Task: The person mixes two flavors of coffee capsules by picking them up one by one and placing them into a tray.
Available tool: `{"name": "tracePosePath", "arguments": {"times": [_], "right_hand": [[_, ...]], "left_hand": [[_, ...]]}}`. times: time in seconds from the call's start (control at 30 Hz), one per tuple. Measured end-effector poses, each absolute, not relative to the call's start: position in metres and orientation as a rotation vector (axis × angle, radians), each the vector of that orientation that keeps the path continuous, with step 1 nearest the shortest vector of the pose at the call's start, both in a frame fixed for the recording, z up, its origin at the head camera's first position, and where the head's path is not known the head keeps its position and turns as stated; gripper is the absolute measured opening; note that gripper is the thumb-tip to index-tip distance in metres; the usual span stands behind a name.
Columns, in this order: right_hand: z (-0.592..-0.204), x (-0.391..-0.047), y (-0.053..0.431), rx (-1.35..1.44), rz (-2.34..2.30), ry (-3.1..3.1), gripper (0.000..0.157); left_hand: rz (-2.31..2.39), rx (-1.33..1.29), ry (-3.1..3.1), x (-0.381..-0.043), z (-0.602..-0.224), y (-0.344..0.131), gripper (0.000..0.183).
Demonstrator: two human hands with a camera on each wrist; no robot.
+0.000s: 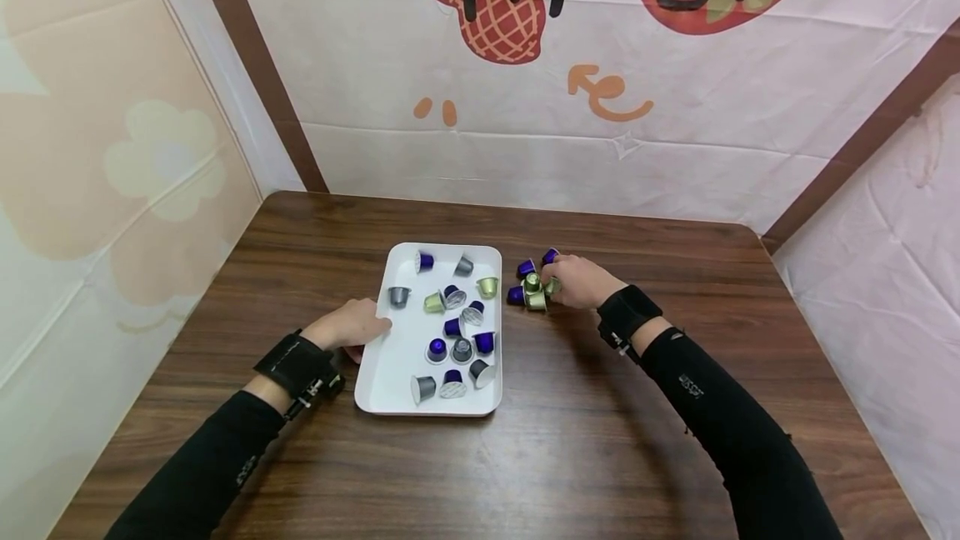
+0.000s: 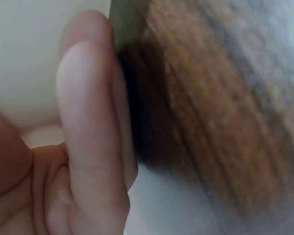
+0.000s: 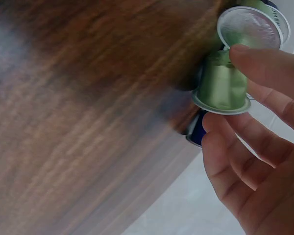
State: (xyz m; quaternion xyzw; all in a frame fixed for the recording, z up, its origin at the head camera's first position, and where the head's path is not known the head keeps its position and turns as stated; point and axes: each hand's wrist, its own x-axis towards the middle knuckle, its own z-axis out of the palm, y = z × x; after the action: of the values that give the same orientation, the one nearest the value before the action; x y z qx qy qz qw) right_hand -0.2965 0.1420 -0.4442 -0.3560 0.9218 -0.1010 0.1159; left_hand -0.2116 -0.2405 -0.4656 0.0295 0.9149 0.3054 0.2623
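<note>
Just beyond the right edge of a white tray (image 1: 382, 390), a person's right hand (image 1: 579, 282) pinches a green capsule (image 3: 220, 88) between narrowly parted fingertips (image 3: 245, 55), with purple capsules (image 1: 516, 296) and other green ones (image 1: 536, 302) crowding close by on the wooden table (image 1: 585, 457). The left hand (image 1: 349, 325) grips the tray's left edge, thumb on top, while scattered mixed capsules (image 1: 461, 349) occupy its surface.

A white, round-cornered tray (image 1: 382, 386) is lying flat, holding scattered purple, grey and green capsules (image 1: 484, 343), some standing rim-down, others tipped over. Near its right edge, a close-packed purple-and-green capsule cluster (image 1: 533, 282) is sitting.
</note>
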Motion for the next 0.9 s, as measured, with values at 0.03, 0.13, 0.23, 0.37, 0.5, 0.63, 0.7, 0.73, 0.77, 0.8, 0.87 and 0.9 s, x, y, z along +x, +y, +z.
{"name": "tracePosePath", "arguments": {"times": [0.03,0.13,0.23,0.37,0.5,0.63,0.7,0.73,0.77,0.8,0.87,0.9], "right_hand": [[-0.445,-0.297,0.143,-1.032,-0.303,2.692,0.028],[-0.448,-0.297,0.145,-1.007,-0.324,2.676,0.029],[-0.450,-0.297,0.147,-0.993,-0.338,2.668,0.029],[-0.448,-0.296,0.149,-1.004,-0.363,2.667,0.027],[-0.441,-0.293,0.150,-1.063,-0.409,2.665,0.023],[-0.431,-0.287,0.148,-1.089,-0.426,2.666,0.021],[-0.427,-0.284,0.144,-1.113,-0.419,2.681,0.022],[-0.425,-0.282,0.141,-1.127,-0.414,2.692,0.022],[-0.423,-0.280,0.138,-1.142,-0.411,2.704,0.022],[-0.421,-0.279,0.134,-1.165,-0.414,2.710,0.023],[-0.418,-0.274,0.125,-1.206,-0.405,2.719,0.024],[-0.416,-0.272,0.120,-1.223,-0.402,2.721,0.024]], "left_hand": [[0.824,0.076,2.475,-0.212,-0.466,-0.240,0.028],[0.825,0.076,2.474,-0.212,-0.465,-0.241,0.028],[0.827,0.077,2.475,-0.212,-0.465,-0.242,0.028],[0.819,0.075,2.479,-0.212,-0.466,-0.242,0.028],[0.817,0.075,2.480,-0.213,-0.468,-0.242,0.028],[0.821,0.081,2.479,-0.212,-0.468,-0.242,0.028],[0.824,0.084,2.477,-0.212,-0.467,-0.241,0.028],[0.826,0.084,2.477,-0.211,-0.466,-0.241,0.028],[0.828,0.084,2.477,-0.211,-0.466,-0.241,0.027],[0.830,0.086,2.475,-0.211,-0.465,-0.241,0.027],[0.834,0.084,2.473,-0.211,-0.465,-0.241,0.027],[0.836,0.083,2.471,-0.211,-0.464,-0.242,0.027]]}}
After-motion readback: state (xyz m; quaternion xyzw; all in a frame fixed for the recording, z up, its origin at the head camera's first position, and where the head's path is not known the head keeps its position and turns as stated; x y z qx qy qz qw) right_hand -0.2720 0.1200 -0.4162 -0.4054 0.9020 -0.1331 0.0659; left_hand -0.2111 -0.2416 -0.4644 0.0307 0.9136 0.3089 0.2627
